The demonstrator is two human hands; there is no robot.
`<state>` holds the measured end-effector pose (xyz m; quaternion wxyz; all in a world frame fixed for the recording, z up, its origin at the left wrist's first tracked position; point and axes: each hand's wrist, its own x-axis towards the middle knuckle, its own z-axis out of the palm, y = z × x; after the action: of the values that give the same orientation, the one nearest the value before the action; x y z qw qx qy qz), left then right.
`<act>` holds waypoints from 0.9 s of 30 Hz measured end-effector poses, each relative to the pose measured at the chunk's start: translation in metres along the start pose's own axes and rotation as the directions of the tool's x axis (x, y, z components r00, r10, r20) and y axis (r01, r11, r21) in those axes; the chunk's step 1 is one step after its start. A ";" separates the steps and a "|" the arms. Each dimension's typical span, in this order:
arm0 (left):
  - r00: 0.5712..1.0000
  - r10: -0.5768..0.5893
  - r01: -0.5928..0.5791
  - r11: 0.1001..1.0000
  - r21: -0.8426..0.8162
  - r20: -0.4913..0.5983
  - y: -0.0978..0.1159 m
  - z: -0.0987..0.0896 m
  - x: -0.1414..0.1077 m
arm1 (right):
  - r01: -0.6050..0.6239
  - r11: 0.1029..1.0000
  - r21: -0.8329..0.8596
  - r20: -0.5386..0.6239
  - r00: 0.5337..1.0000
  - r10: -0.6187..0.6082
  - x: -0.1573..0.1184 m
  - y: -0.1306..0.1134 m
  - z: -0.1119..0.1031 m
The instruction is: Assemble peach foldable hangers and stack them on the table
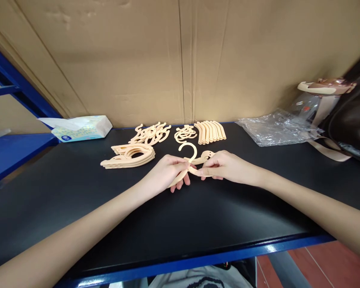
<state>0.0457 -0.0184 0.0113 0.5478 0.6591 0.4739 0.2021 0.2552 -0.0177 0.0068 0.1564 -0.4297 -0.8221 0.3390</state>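
Note:
Over the middle of the table, a cream plastic folding hanger (193, 154) is held between both hands, its hook pointing up. My left hand (174, 168) is closed around the hanger's left arm and the base of the hook. The fingers of my right hand (217, 166) pinch the short right arm beside the joint, partly covering it. Just behind my right hand lies a curved cream piece with small dark holes (207, 155), partly hidden by the fingers. A stack of folded hangers (129, 157) rests left of my left hand.
Along the back lie a pile of curved hanger pieces (151, 134), loose hooks (185, 133) and a row of straight arms (210, 132). A tissue pack (87, 127) stands at left. Clear plastic bags (276, 128) and a bottle (327, 90) are at right, before a cardboard wall (123, 60).

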 end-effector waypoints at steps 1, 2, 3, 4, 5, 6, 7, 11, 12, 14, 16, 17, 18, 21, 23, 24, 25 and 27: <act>1.000 0.000 0.000 1.000 0.014 0.003 0.000 0.000 0.000 | 0.006 1.000 -0.016 0.000 1.000 -0.006 -0.001 0.000 0.000; 1.000 0.001 -0.001 1.000 0.030 0.005 0.000 0.000 0.000 | 0.014 0.999 -0.040 -0.005 1.000 -0.014 -0.001 -0.001 0.000; 1.000 0.004 -0.005 0.999 0.049 0.010 0.000 0.000 0.000 | 0.024 0.997 -0.070 -0.014 1.000 -0.025 -0.002 -0.002 0.000; 1.000 0.009 -0.010 0.997 0.070 0.017 0.000 0.000 0.000 | 0.035 0.993 -0.110 -0.025 0.999 -0.038 -0.003 -0.003 0.000; 1.000 0.016 -0.018 0.995 0.093 0.026 0.001 0.000 -0.001 | 0.046 0.987 -0.157 -0.040 0.998 -0.053 -0.003 -0.004 0.000; 0.999 0.022 -0.027 0.993 0.116 0.040 0.002 0.000 -0.002 | 0.057 0.977 -0.207 -0.056 0.996 -0.070 -0.004 -0.005 0.000; 0.998 0.030 -0.038 0.989 0.141 0.055 0.003 0.000 -0.003 | 0.067 0.964 -0.258 -0.070 0.994 -0.087 -0.004 -0.006 0.000; 0.992 0.079 -0.102 0.961 0.257 0.098 0.004 -0.001 -0.006 | 0.062 0.909 -0.413 -0.134 0.983 -0.128 -0.004 -0.009 0.002; 0.990 0.091 -0.117 0.952 0.283 0.104 0.004 -0.002 -0.006 | 0.054 0.899 -0.435 -0.147 0.981 -0.130 -0.004 -0.009 0.002; 0.987 0.110 -0.143 0.935 0.323 0.118 0.003 -0.004 -0.006 | 0.037 0.885 -0.464 -0.183 0.974 -0.137 -0.005 -0.009 0.001; 0.979 0.138 -0.186 0.907 0.379 0.149 0.003 -0.006 -0.005 | 0.044 0.877 -0.478 -0.214 0.963 -0.165 -0.005 -0.009 0.000; 0.975 0.151 -0.207 0.889 0.408 0.166 0.002 -0.007 -0.005 | 0.057 0.875 -0.481 -0.227 0.956 -0.187 -0.005 -0.009 0.000; 0.971 0.159 -0.224 0.873 0.433 0.181 0.002 -0.009 -0.005 | 0.072 0.872 -0.484 -0.237 0.948 -0.210 -0.004 -0.009 -0.001; 0.967 0.163 -0.237 0.850 0.470 0.194 0.001 -0.010 -0.005 | 0.110 0.861 -0.496 -0.248 0.933 -0.262 -0.003 -0.010 -0.003; 0.966 0.175 -0.248 0.832 0.496 0.191 0.000 -0.009 -0.006 | 0.107 0.856 -0.506 -0.262 0.926 -0.271 -0.003 -0.010 -0.003; 0.965 0.183 -0.256 0.820 0.513 0.189 0.000 -0.009 -0.006 | 0.102 0.852 -0.514 -0.270 0.923 -0.274 -0.002 -0.009 -0.003; 0.964 0.191 -0.263 0.807 0.528 0.187 0.000 -0.008 -0.007 | 0.096 0.847 -0.524 -0.281 0.919 -0.278 -0.002 -0.009 -0.003; 0.961 0.204 -0.275 0.787 0.552 0.188 0.001 -0.006 -0.007 | 0.087 0.832 -0.548 -0.305 0.905 -0.295 -0.002 -0.007 -0.002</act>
<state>0.0375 -0.0211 0.0157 0.3211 0.8587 0.3916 0.0788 0.2533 -0.0209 0.0134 0.2226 -0.4268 -0.8765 -0.0037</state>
